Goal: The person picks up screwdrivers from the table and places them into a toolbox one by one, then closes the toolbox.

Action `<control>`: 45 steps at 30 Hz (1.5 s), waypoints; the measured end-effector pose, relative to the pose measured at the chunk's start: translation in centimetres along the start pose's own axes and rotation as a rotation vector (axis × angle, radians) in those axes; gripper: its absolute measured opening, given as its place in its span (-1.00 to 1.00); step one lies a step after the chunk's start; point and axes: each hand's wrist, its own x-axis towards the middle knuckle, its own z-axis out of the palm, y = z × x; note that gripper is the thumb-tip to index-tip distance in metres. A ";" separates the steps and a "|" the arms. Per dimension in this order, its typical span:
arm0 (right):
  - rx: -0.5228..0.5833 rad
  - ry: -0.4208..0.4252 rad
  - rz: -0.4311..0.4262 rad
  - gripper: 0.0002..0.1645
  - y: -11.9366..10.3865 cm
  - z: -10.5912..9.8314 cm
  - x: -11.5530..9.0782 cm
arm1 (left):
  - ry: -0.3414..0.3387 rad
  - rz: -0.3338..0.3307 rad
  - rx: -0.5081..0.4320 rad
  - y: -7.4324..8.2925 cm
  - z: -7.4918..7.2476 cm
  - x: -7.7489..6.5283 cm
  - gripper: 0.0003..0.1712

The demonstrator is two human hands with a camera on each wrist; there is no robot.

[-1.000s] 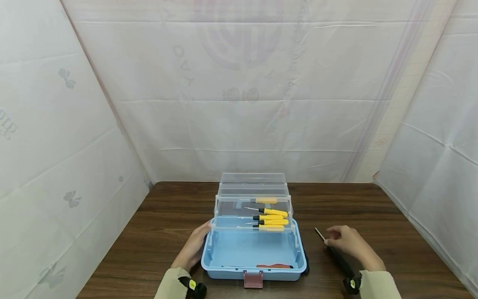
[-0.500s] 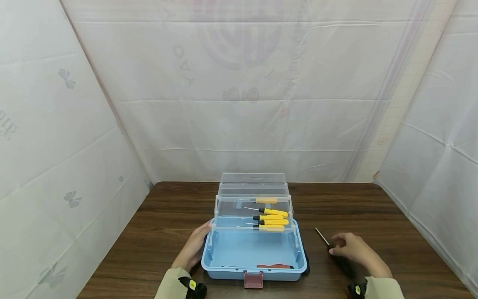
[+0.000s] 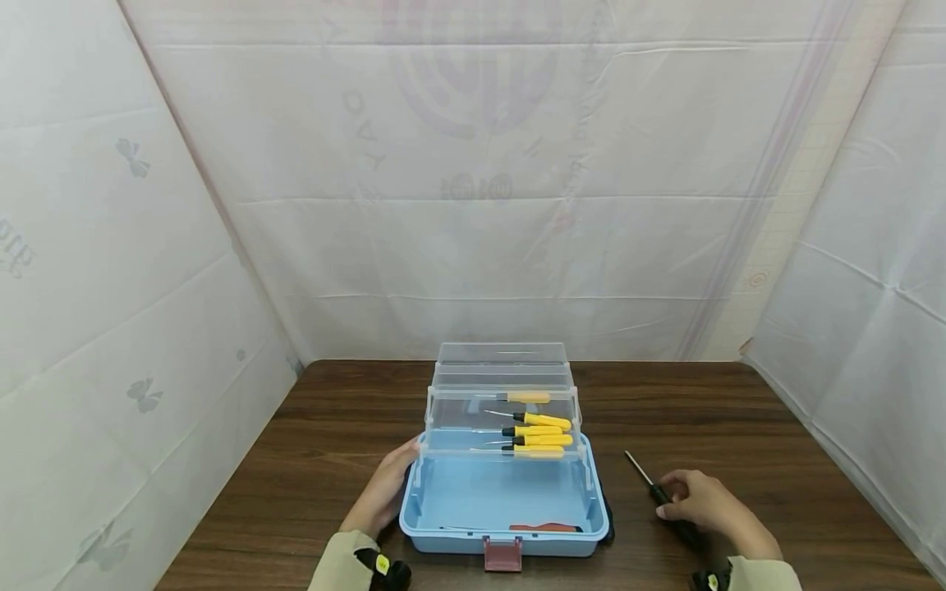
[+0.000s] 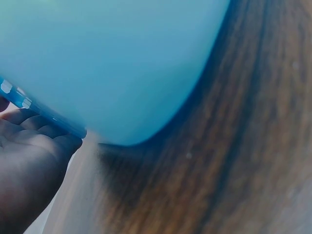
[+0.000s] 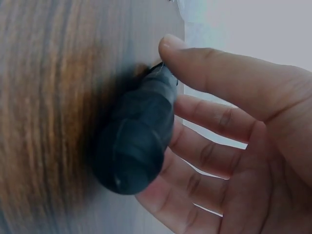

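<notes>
My left hand (image 3: 383, 490) holds the left side of a light-blue toolbox (image 3: 502, 484); in the left wrist view its fingers (image 4: 41, 127) lie against the box's edge. A clear tray (image 3: 473, 414) stands raised at the back of the box, with several yellow-handled screwdrivers (image 3: 543, 441) in it. To the right of the box a black-handled screwdriver (image 5: 129, 156) lies on the table, its metal shaft pointing away to the left. My right hand (image 3: 705, 503) is at its handle, thumb near the neck and fingers loosely bent along the far side.
Inside the front of the box lies a red-handled tool (image 3: 547, 527). A mauve latch (image 3: 502, 554) hangs from the front rim. The dark wooden table (image 3: 332, 410) ends at white sheet walls (image 3: 473, 164) behind and at both sides.
My right hand has slid back toward me along the black-handled screwdriver, from its shaft to its handle, baring more of the neck. The screwdriver, the toolbox and my left hand have stayed in place.
</notes>
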 end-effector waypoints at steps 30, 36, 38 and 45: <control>-0.108 0.026 -0.040 -0.63 0.2 0.1 0.4 | 0.010 -0.015 -0.010 0.1 0.1 -0.1 -0.31; -0.101 0.034 -0.037 -0.65 0.0 0.0 0.6 | 0.007 -0.018 -0.010 0.2 0.1 -0.1 -0.31; -0.100 0.036 -0.046 -0.65 -0.1 0.0 0.6 | 0.005 -0.017 -0.011 0.1 0.1 -0.1 -0.31; -0.109 0.045 -0.074 -0.65 -0.6 -0.3 0.9 | 0.002 -0.017 -0.008 0.1 0.0 -0.1 -0.30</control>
